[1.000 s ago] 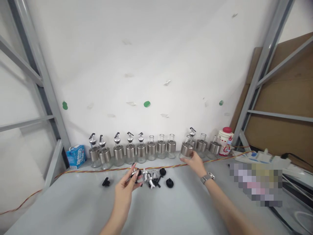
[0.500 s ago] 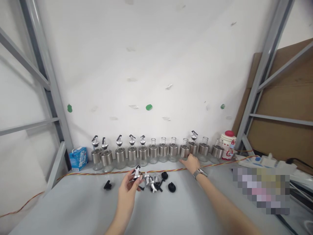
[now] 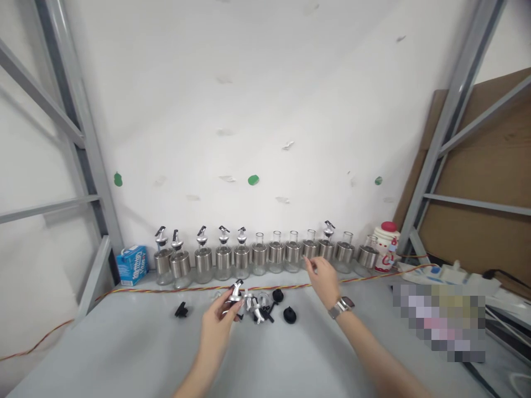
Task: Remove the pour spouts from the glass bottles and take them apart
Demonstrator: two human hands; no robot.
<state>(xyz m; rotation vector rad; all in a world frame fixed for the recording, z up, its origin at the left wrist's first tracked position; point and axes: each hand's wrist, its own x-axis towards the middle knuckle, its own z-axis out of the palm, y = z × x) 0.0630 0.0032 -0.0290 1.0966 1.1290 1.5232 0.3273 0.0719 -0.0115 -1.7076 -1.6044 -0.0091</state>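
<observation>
My left hand (image 3: 218, 312) is closed around a silver pourer spout (image 3: 235, 293) with a black flip lid, just above the tabletop. Left of the loose spout parts (image 3: 258, 309), it partly covers them; these are silver and black pieces in a small pile. My right hand (image 3: 326, 279) is in front of an uncapped glass bottle (image 3: 310, 247) with a steel sleeve and hides its base. The thumb and index finger look apart, with nothing seen between them. Whether a fingertip still touches the bottle is unclear. Two black stoppers (image 3: 290, 315) rest near the pile.
Similar bottles (image 3: 203, 258) stand in a row along the wall, some with pourers fitted. A twisted red-yellow wire (image 3: 166, 289) crosses the table before them. A blue carton (image 3: 131, 265), a black piece (image 3: 181, 310), a white-red jar (image 3: 385, 249) and a power strip (image 3: 454, 272) are around.
The bottle by my right hand has shifted back and slightly left, into line with the row. My right hand has lifted a little, its fingers changing pose. My left hand keeps the pourer spout.
</observation>
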